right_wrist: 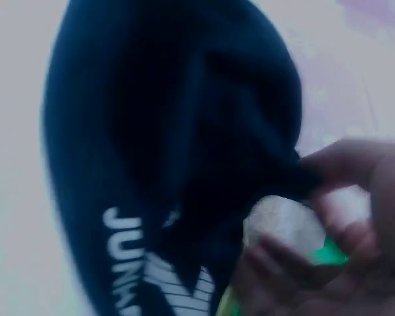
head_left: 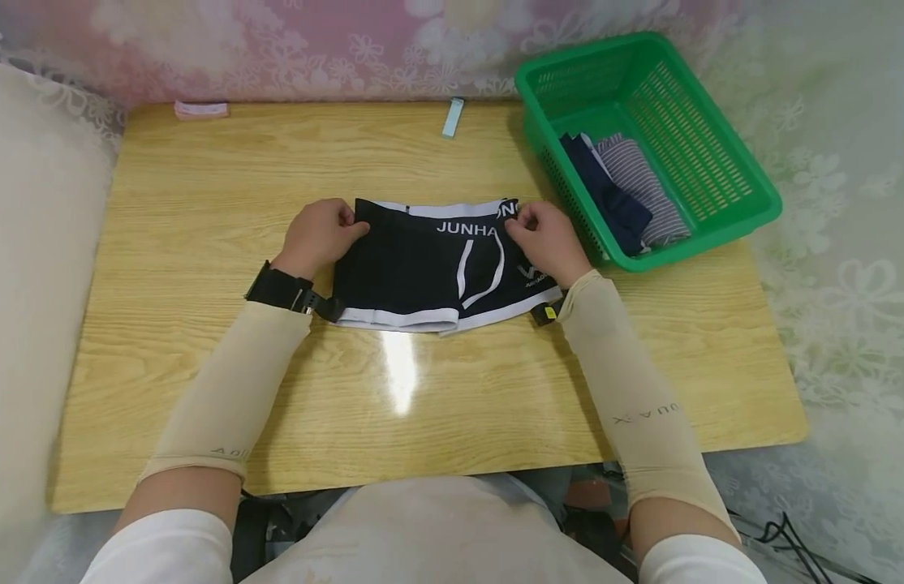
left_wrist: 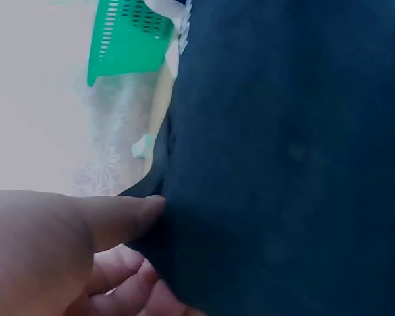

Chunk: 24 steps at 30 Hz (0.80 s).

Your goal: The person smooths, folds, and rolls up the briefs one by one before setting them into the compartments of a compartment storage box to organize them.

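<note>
A pair of black boxer briefs (head_left: 401, 268) with white trim and white lettering at the waist is held just over the wooden table in the head view. My left hand (head_left: 319, 237) pinches the left corner of the waistband between thumb and fingers. At the opposite corner, my right hand (head_left: 550, 242) pinches the waistband too. The left wrist view shows the left thumb (left_wrist: 118, 220) on top of the dark cloth. In the right wrist view the briefs (right_wrist: 164, 131) are blurred, with the right fingers gripping their edge.
A green plastic basket (head_left: 715, 231) stands at the back right, holding a folded navy garment (head_left: 605, 195) and a striped one (head_left: 645, 191). Along the table's back edge lie a pink strip (head_left: 201, 110) and a pale blue strip (head_left: 454, 118). Patterned cloth hangs behind the wooden table (head_left: 204, 178).
</note>
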### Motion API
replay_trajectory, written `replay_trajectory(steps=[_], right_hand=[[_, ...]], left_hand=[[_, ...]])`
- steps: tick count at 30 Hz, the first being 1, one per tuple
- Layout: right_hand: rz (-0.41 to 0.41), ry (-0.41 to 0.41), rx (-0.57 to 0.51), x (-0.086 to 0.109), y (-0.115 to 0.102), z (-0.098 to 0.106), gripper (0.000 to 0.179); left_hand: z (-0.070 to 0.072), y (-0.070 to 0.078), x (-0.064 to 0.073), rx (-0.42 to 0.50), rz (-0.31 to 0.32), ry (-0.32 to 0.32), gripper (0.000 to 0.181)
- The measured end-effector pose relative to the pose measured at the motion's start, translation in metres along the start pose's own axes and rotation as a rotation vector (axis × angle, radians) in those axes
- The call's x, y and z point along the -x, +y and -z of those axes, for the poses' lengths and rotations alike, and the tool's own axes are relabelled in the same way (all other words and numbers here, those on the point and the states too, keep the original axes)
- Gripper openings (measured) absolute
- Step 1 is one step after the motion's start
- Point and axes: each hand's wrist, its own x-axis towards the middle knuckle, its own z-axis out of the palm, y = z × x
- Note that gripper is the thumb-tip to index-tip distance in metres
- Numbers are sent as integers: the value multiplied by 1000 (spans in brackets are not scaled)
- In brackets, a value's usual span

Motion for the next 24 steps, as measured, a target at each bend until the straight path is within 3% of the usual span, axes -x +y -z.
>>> replay_trajectory(steps=[1,3,5,7,8,10,13,16,18,22,24], right_hand=[[39,23,-43,-2,0,-2,20],[118,34,-111,-4,1,-6,20],[181,0,-133,-6,2,-9,18],[211,-66,-93,-8,3,-10,10],[210,-101,-52,-8,3,-9,8],[207,-149,42,-9,3,-8,24],[177,-184,174,-9,3,-4,45],[140,-155,237,-9,4,0,45],[106,-92,225,-9,6,2,39],[60,60,50,-7,9,5,30],[66,92,-38,-6,10,5,27]], left_hand=[[-1,-2,-1,-6,-34,25,31],[-3,-3,-3,-46,-134,43,47],[-6,-1,-7,-102,-260,16,68],[-10,3,-12,-166,-371,-51,73],[-12,6,-14,-197,-404,-84,70],[-15,11,-15,-232,-427,-124,60],[-17,12,-15,-237,-443,-113,44],[-15,7,-15,-105,-480,-99,23],[-11,3,-12,51,-452,-116,13],[1,-3,-2,421,-291,-129,14],[5,-6,1,506,-219,-99,21]])
